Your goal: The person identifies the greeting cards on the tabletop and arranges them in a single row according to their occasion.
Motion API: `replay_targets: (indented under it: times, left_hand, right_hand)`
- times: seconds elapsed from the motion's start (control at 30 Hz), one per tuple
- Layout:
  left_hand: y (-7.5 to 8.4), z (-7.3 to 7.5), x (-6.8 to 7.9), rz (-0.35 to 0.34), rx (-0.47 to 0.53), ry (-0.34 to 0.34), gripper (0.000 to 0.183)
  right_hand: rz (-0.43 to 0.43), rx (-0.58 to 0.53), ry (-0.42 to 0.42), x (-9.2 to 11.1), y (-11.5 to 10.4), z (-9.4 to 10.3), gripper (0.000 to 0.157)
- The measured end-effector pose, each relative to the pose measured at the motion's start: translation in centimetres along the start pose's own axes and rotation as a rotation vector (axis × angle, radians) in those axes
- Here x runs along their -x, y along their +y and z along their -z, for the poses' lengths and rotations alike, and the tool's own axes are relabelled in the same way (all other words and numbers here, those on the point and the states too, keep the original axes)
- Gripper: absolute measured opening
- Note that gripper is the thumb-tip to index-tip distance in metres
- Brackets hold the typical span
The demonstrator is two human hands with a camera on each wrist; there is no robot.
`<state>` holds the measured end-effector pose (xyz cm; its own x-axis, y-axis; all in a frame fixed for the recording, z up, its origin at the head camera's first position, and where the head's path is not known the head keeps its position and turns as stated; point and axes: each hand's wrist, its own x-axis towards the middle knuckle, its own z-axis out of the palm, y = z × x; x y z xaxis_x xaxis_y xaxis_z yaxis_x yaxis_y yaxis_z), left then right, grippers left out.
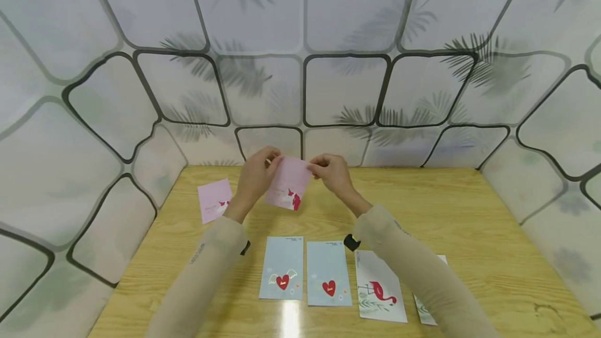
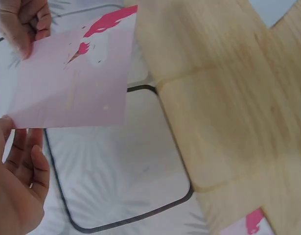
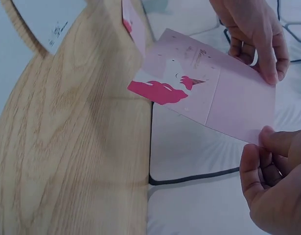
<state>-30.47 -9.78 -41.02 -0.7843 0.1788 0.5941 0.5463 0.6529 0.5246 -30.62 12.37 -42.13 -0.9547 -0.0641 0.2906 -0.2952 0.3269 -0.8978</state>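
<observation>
A pink card (image 1: 287, 180) with a white unicorn with a red-pink mane is held up above the far part of the table. My left hand (image 1: 255, 173) pinches its upper left corner between thumb and fingers. At the upper right corner, my right hand (image 1: 332, 173) pinches it the same way. The right wrist view shows the card's printed half, a crease line and a plain pink half (image 3: 243, 95) near both hands. A second pink card (image 1: 213, 200) with a similar print lies on the table left of my left hand, partly behind the wrist.
Two light blue cards with red hearts, one winged (image 1: 281, 260) and one plain (image 1: 327, 270), lie on the wooden table (image 1: 469, 213) nearer me. To their right lies a white flamingo card (image 1: 379, 286). Another white card (image 1: 424, 314) is mostly under my right sleeve. Patterned fabric walls (image 1: 347, 90) enclose the table.
</observation>
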Motion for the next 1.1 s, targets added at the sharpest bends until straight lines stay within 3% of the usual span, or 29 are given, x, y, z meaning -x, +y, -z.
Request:
replay_targets:
  times: [0.43,0.8,0.97,1.1]
  left_hand:
    - [2.0,5.1,1.4,0.067,-0.013,-0.070,0.012]
    - [2.8,7.5,2.9,0.184,0.003,-0.117,0.013]
    - [3.1,8.8,3.8,0.257,0.043,-0.157,0.015]
    - [3.0,9.4,4.6,0.272,0.061,-0.170,0.014]
  right_hand:
    - [-0.008,-0.055,-0.112,1.7,-3.6,-0.8,0.012]
    - [-0.022,-0.137,-0.214,3.1,-4.9,-1.5,0.009]
    - [0.002,-0.166,-0.266,4.0,-5.3,-1.9,0.012]
    - [0.029,-0.168,-0.277,4.4,-5.3,-2.5,0.011]
